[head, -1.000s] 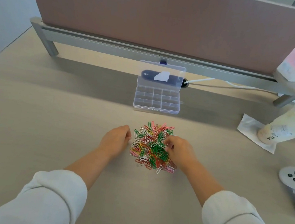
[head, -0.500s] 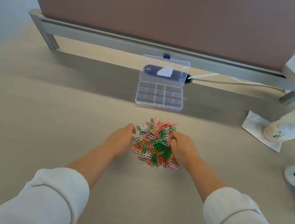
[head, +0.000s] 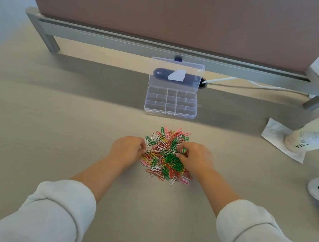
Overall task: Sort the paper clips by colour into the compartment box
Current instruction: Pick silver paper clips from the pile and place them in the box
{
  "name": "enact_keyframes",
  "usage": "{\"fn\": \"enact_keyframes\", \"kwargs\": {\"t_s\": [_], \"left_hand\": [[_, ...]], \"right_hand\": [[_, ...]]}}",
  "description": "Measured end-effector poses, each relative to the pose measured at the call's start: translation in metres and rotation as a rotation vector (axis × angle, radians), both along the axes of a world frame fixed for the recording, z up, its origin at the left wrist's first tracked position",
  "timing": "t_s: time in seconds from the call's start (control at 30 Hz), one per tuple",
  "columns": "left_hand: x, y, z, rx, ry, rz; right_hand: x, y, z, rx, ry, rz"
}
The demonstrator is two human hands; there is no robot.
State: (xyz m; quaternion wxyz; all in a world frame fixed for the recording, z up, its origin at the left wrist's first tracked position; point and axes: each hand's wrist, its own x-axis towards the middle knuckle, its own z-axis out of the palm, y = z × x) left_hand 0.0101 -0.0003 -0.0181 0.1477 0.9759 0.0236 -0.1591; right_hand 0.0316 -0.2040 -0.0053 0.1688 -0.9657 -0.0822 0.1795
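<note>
Green, red, pink, yellow and white paper clips (head: 165, 157) are worked from both sides: the left hand (head: 129, 150) and the right hand (head: 196, 157) are curled into them, though whether any clip is actually pinched cannot be told. Just beyond them on the worktop (head: 53, 128), the clear compartment box (head: 170, 113) is seen open, its compartments apparently bare. Sorting is judged barely begun; every clip is left to place.
</note>
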Motion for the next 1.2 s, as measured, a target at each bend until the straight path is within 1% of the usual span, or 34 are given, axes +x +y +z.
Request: {"fn": "enact_keyframes", "kwargs": {"t_s": [0.1,0.33,0.47,0.6,0.77,0.9,1.03,1.1,1.2], "left_hand": [[0.000,0.002,0.001,-0.025,0.007,-0.001],[-0.001,0.008,0.006,-0.052,-0.016,-0.043],[-0.001,0.011,0.011,-0.094,-0.013,-0.037],[-0.001,0.014,0.010,-0.140,0.073,-0.098],[-0.001,0.014,0.009,-0.231,0.172,-0.100],[-0.001,0.016,0.005,-0.321,0.164,-0.063],[0.000,0.016,0.008,-0.419,0.179,-0.027],[0.004,0.016,0.008,-0.396,0.153,-0.045],[0.009,0.014,0.012,-0.294,0.103,-0.070]], "right_hand": [[0.000,0.003,0.002,-0.006,0.010,0.034],[0.004,0.003,-0.002,-0.037,0.072,0.020],[0.007,0.001,-0.002,0.015,0.130,0.029],[0.008,0.002,-0.002,0.039,0.185,0.036],[0.007,0.002,0.001,0.072,0.175,0.050],[0.006,0.006,0.001,0.144,0.192,0.058],[0.008,0.015,0.000,0.231,0.233,0.016],[0.008,0.020,0.000,0.255,0.227,0.001],[0.009,0.031,0.001,0.198,0.194,0.050]]}}
